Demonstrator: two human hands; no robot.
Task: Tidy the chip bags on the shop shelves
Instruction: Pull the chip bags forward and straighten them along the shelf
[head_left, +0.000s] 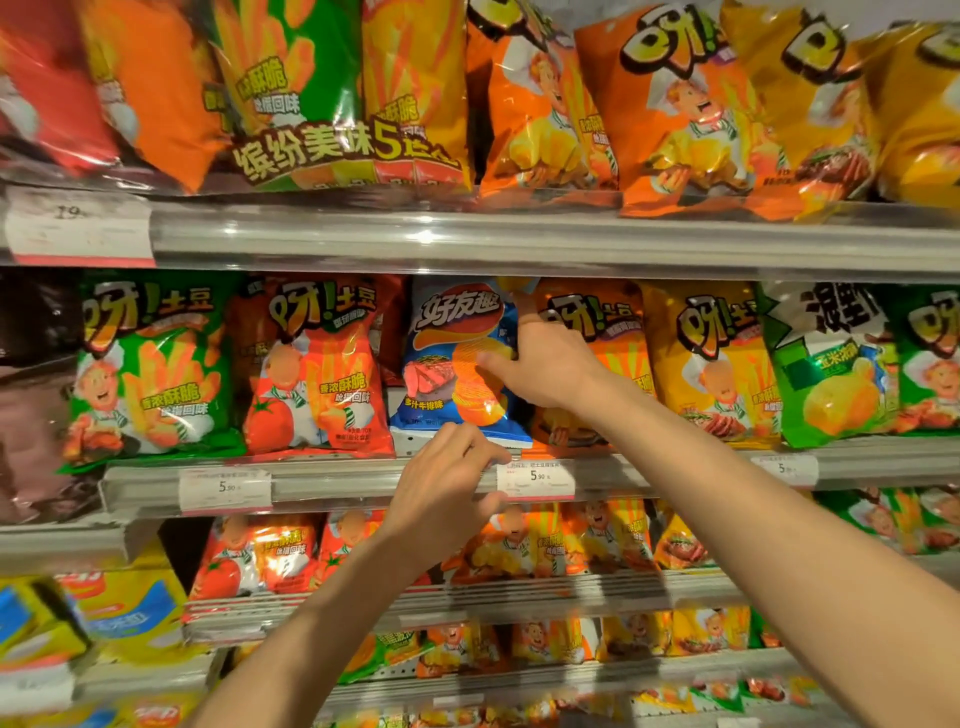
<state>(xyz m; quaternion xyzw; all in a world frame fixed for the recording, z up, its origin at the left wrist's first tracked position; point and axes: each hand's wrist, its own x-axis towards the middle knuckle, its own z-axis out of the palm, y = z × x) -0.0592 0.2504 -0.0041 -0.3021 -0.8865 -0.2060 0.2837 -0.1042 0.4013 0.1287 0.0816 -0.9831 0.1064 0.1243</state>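
A blue chip bag (452, 358) stands upright on the middle shelf (363, 480), between a red tomato bag (317, 369) and an orange bag (613, 332). My right hand (540, 364) grips the blue bag's right edge, thumb across its front and forefinger pointing up. My left hand (447, 488) is at the blue bag's bottom edge, fingers curled at the shelf lip; whether it pinches the bag I cannot tell. A green bag (150, 364) stands further left, and a yellow bag (711, 358) further right.
Large orange and yellow bags (675, 104) fill the upper shelf. Smaller bags (545, 540) line the lower shelves. Price tags (535, 478) hang on the middle shelf's rail. Dark bags (31, 389) and yellow-blue packs (119, 613) sit at the left.
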